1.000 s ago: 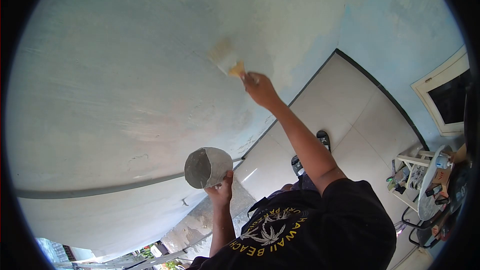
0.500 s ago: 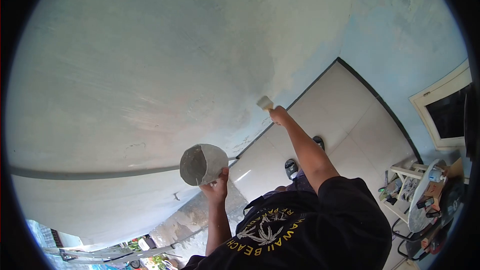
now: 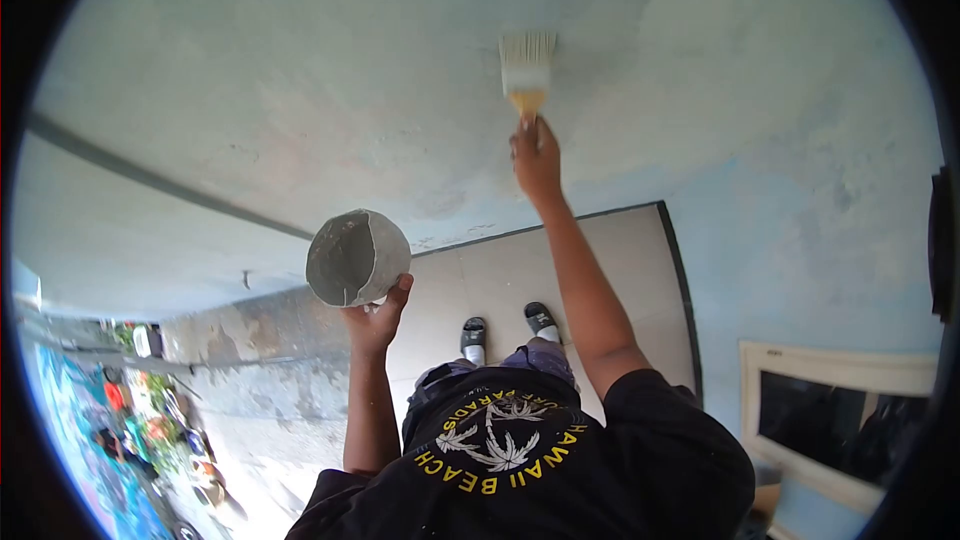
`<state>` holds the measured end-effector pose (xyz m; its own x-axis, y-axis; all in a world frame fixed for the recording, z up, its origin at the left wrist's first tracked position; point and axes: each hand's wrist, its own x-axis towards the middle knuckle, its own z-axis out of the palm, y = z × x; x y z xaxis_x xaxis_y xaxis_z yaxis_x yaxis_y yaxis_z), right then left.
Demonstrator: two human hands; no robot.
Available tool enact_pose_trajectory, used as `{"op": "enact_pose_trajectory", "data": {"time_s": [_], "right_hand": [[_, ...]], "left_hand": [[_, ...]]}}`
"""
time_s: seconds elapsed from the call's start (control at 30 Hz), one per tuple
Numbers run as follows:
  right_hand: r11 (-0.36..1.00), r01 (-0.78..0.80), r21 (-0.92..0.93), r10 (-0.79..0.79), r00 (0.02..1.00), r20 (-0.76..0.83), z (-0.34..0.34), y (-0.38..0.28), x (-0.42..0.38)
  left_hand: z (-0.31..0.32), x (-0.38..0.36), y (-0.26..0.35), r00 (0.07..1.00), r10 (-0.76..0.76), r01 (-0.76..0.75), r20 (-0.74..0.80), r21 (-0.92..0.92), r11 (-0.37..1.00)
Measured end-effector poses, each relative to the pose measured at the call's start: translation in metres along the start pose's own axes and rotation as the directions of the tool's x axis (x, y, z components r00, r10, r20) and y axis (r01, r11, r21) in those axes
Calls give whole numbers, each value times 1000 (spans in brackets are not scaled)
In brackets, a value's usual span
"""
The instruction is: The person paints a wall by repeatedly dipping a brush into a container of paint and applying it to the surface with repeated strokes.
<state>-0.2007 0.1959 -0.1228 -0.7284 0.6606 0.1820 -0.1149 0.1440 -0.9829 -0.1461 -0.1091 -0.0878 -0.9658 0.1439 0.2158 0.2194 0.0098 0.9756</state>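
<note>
Blotchy pale-green wall (image 3: 400,70) spans the far side, beyond light floor tiles (image 3: 470,285). Near left, a grey bowl (image 3: 389,258) is gripped by the left hand's (image 3: 374,323) fingers; farther right, the right hand's (image 3: 538,165) fingers clasp a brush (image 3: 527,78).

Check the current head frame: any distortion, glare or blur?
Head view: wide-lens look, black corners, grey band appears bowed; head view, lower left: sunlit ground nearly washed out; head view, centre: shirt lettering readable, brush slightly soft, cause unclear.
</note>
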Motion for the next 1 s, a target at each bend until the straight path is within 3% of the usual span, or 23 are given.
{"op": "enact_pose_trajectory", "data": {"time_s": [0.1,0.13,0.17,0.2,0.23,0.27,0.3,0.37,0.4,0.43,0.5,0.53,0.57,0.63,0.67,0.73,0.77,0.83,0.87,0.9,0.97,1.0], "right_hand": [[953,-104,-284,104,994,-17,-6,127,-43],[904,-133,-407,150,989,10,-15,164,-54],[901,-128,-414,162,986,48,-24,213,-58],[855,-256,-452,324,943,79,-33,264,-59],[783,-373,-498,479,872,100,-34,247,-62],[663,-648,-373,732,665,146,-41,229,-60],[650,-648,-398,745,647,162,-42,221,-62],[479,-862,-166,861,425,278,-43,210,-61],[420,-896,-145,874,357,330,-46,194,-63],[420,-893,-160,875,351,334,-50,198,-60],[195,-954,-226,901,84,425,-55,198,-46],[181,-942,-281,895,39,445,-59,182,-38],[183,-939,-290,897,38,441,-61,165,-30],[452,-889,73,732,416,539,-62,112,-14],[453,-890,51,738,406,539,-64,73,-14],[682,-712,168,533,641,552,-69,6,-24],[684,-714,150,537,632,559,-73,1,-29],[882,-340,325,161,868,470,-81,-1,-38],[920,-194,342,33,905,424,-81,16,-32],[923,-205,327,45,899,436,-81,37,-27],[845,-471,253,313,819,481,-77,94,-16],[902,-414,123,325,839,437,-76,138,-16]], "left_hand": [[20,-20,15,994,13,-12,-112,9,1000],[23,-32,18,990,-42,52,-132,72,996],[27,-41,19,984,-91,111,-153,130,985],[30,-51,19,977,-102,128,-185,133,983],[34,-64,19,974,-93,126,-204,155,980],[37,-77,20,971,-90,130,-222,177,976],[40,-91,18,962,-110,158,-249,179,971],[49,-116,13,938,-90,159,-335,184,970],[56,-124,16,925,-119,180,-362,141,974],[62,-129,16,918,-123,187,-376,137,973],[74,-138,17,900,-174,234,-399,106,966],[78,-141,17,897,-177,236,-406,100,967],[82,-144,17,898,-148,221,-415,134,966],[88,-148,18,890,-128,215,-438,155,964],[88,-152,19,885,-143,233,-443,155,960],[91,-154,21,874,-119,231,-471,188,955],[93,-155,22,865,-127,240,-485,178,954],[98,-160,19,820,-196,267,-537,55,962],[99,-165,14,808,-211,281,-550,44,959],[97,-169,10,826,-189,283,-531,100,954],[95,-177,4,839,-173,288,-516,150,946],[95,-180,5,842,-187,313,-505,175,934]]}}
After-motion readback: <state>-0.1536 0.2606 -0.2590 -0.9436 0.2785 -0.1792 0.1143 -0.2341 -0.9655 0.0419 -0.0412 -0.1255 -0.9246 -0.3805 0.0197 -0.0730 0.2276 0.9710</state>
